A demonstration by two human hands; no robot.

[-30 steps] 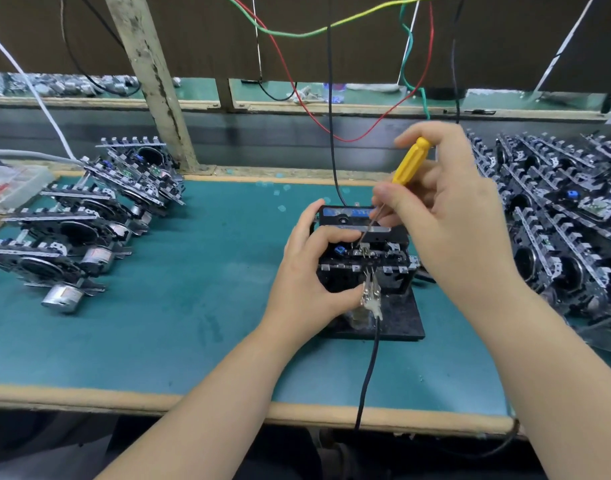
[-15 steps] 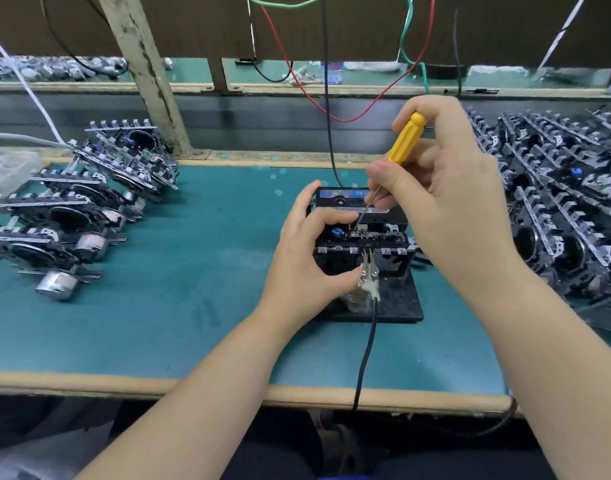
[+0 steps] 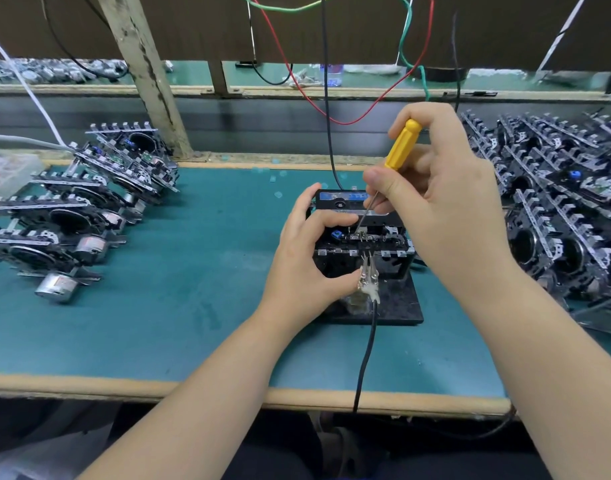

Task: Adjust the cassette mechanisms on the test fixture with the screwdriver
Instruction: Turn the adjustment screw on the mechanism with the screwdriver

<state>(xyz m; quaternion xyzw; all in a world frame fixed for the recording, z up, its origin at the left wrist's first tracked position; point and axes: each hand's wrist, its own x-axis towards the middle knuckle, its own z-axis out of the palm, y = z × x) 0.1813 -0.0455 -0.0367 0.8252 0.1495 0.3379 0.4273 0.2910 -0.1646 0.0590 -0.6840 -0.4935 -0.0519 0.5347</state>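
Head view: right hand (image 3: pixel 449 209) fingers pinching glossy yellow screwdriver (image 3: pixel 399 147), left hand (image 3: pixel 304 261) fingers curled around boxy black cassette mechanism (image 3: pixel 363 244).

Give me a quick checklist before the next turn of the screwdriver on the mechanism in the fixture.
1. Grip on screwdriver: right hand holds the yellow handle. Ok.
2. Tip position: shaft reaches down to the top of the cassette mechanism; whether it sits in a screw slot, cannot tell.
3. Mechanism steadied: left hand grips its left side. Ok.
4. Clip lead at the front edge: looks attached. Ok.
5. Test fixture flat on the mat: ok.
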